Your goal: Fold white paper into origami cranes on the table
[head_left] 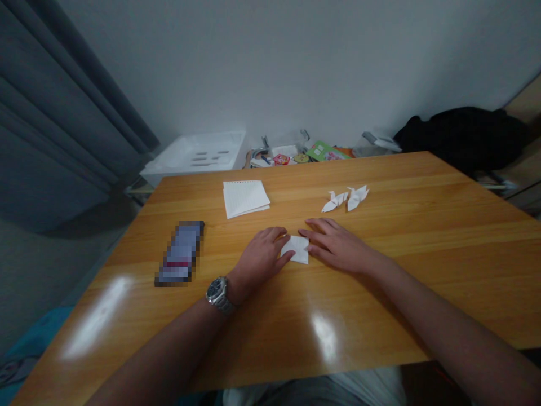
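A small folded square of white paper [298,249] lies flat on the wooden table [262,327] between my two hands. My left hand [264,252], with a metal watch on its wrist, rests over the paper's left side; its thumb and fingers are apart and touch it. From the other side, my right hand [332,243] lies with fingers stretched out, the tips at the paper's right edge. Beyond the right hand stand two folded white paper cranes [335,201], side by side. Farther back on the left is a stack of white paper sheets [245,198].
A phone [181,252], blurred out, lies at the left. Behind the table's far edge are a white plastic tray [181,148], a green booklet [325,151] and small clutter. A black cloth heap [460,135] sits back right; a grey curtain [63,113] hangs at left.
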Motion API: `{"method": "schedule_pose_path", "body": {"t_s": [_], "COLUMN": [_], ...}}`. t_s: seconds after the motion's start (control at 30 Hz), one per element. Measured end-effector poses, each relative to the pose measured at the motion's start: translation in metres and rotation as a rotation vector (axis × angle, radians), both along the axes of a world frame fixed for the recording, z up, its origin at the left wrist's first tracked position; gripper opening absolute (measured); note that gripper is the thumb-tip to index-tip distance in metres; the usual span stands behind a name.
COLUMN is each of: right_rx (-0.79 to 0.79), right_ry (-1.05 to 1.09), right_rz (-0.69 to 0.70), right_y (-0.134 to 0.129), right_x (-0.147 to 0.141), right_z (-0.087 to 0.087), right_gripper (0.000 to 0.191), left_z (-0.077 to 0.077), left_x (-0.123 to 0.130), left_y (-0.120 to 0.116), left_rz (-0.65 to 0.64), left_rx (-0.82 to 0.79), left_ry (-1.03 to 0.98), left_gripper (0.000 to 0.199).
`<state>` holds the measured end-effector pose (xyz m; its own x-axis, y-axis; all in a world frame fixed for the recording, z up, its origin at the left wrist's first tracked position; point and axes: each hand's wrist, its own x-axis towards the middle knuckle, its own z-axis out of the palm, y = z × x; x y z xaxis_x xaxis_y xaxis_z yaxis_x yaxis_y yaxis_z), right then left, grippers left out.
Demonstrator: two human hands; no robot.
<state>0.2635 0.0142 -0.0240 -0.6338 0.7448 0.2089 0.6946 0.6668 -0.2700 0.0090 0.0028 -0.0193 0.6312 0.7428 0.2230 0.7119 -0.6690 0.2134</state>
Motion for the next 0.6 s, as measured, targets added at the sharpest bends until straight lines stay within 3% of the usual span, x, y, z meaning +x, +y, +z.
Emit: {"method": "schedule_pose_path", "body": {"t_s": [0.6], "right_rx": [0.012], "right_ry": [-0.075], "right_rz": [-0.051], "right_y": [-0.004], "right_x": [-0.012], "right_z": [0.003], "right_gripper": [0.049], "left_z": [0.002], "left_x": [0.005], "left_y": [-0.004], "left_rz": [0.023], "left_rx": [-0.011], "left_ry": [-0.004], "left_gripper": [0.042]}}
